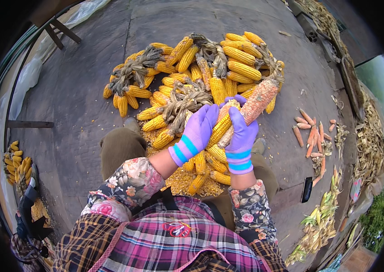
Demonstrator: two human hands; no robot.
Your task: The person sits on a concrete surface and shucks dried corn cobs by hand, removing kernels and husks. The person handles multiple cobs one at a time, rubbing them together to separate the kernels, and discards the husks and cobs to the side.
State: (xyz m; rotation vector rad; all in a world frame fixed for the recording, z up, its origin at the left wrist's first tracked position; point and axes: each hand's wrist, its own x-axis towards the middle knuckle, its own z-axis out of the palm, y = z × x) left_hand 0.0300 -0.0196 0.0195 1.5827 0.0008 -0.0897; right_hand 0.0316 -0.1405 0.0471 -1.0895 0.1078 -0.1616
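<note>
My left hand, in a purple glove with blue stripes, grips a yellow corn ear that is partly stripped of kernels. My right hand, gloved alike, holds a bare reddish corncob, which slants up to the right against the ear. Both hands meet above a heap of braided yellow corn ears, tied by their dry husks. Loose kernels lie under and around the ears between my knees. The gloves hide part of the ear and the cob.
Stripped cobs lie on the dark sheet to the right, with a black phone-like object and green-tipped husks below. At the far left, another person in dark clothes sits near more corn. Wooden legs stand upper left.
</note>
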